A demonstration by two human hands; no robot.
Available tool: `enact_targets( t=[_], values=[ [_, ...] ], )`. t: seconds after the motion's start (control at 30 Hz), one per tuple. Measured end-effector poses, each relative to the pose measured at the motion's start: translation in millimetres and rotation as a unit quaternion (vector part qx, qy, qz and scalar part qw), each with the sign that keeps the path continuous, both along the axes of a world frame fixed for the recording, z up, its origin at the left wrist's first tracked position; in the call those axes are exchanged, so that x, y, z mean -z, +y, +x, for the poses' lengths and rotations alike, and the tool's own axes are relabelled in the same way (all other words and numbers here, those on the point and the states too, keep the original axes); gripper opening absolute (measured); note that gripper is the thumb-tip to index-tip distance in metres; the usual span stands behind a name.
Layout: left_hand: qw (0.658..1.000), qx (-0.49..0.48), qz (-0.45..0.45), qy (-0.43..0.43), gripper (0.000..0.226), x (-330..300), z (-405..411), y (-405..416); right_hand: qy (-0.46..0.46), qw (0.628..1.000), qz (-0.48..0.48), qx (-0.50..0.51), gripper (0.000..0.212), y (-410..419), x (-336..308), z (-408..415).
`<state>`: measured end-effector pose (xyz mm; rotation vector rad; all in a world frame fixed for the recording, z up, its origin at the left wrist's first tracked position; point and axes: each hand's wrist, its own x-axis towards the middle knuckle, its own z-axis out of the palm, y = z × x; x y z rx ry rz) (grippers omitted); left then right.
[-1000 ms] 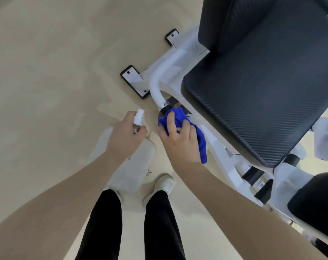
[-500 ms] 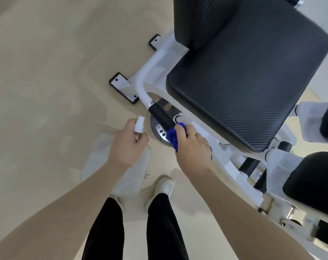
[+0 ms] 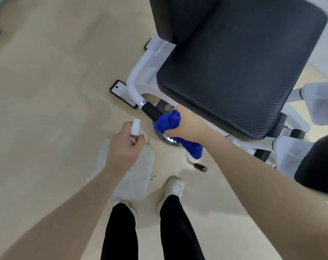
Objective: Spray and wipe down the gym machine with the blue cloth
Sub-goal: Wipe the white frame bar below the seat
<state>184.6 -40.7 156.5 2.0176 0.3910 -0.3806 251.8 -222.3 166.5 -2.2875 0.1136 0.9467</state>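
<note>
The right hand [image 3: 185, 124] clutches the blue cloth [image 3: 168, 121] around the near end of the machine's black handle grip [image 3: 150, 110] — the grip's long axis slants from the white tube [image 3: 138, 72] down toward the person, under the front-left corner of the black seat pad [image 3: 234, 72]. A tail of cloth hangs below the wrist. The left hand [image 3: 124, 145] is curled round a small spray bottle [image 3: 135, 126] held upright beside the handle — white cap uppermost.

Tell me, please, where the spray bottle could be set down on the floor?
Bare floor lies left of the white foot plate and the left hand. By the right hand, blue cloth and black handle, it is crowded.
</note>
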Motion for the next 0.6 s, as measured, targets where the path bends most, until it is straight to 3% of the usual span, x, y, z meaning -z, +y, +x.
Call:
enact_targets(
  t=[0.13,0.3,0.37,0.47,0.6],
  values=[
    [1.0,0.013,0.003,0.007,0.013,-5,4,-8,-0.012,0.997,-0.052,-0.059,0.046,0,0,2],
    [0.999,0.002,0.029,-0.017,0.011,1,8,-9,-0.236,0.94,-0.181,-0.163,0.049,66,26,22],
    [0.999,0.005,0.039,-0.024,0.011,5,8,-6,-0.207,0.961,-0.125,-0.13,0.047,58,28,21],
    [0.999,0.007,0.052,-0.007,0.011,3,9,-13,-0.065,0.997,-0.004,-0.031,0.043,10,18,8],
    [0.997,0.033,0.065,0.007,0.007,-6,13,-33,0.096,0.992,-0.016,-0.079,0.032,-52,-8,-28]
  ],
)
